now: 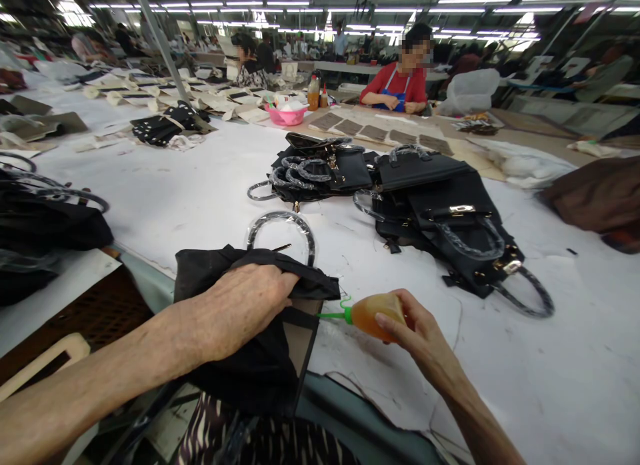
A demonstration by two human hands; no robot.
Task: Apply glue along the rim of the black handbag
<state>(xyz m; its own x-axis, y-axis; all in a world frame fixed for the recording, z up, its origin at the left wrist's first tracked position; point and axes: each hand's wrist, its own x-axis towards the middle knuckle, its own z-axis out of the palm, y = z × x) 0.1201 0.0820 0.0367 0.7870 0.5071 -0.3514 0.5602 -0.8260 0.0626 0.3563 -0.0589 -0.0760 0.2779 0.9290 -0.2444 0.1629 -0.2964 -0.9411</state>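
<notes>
Left hand (pixel 253 295) and right hand (pixel 413 322) are both gripping: the left is clutching dark cloth of a black bag (pixel 245 385), its fingertips hidden beneath a fold, while the right is pinching a squeeze bottle (pixel 377 312) between thumb and fingers. Beneath them, a broad table (pixel 550 365) is presenting a smooth, white, lightly scuffed surface. On it, a pile of bags (pixel 445 188) is lying at two o'clock from the held one, black and flat-faced, with gold-toned metal fittings and looped handles in clear wrap. The held bag is sitting at the table's near edge, at seven o'clock from the view's middle; its thin, matte cloth is creasing and drooping, and a flat grey-brown panel (pixel 301 338) is showing on its three o'clock side. At its twelve o'clock, a ring-like handle (pixel 281 216) is arching, dark and glossy under plastic. The bottle, at three o'clock from the bag, is bulging roundly, translucent, with amber contents showing through. Its slim green nozzle (pixel 333 315) is pointing towards nine o'clock, its tip at the panel's edge; whether they are touching, I cannot tell.
</notes>
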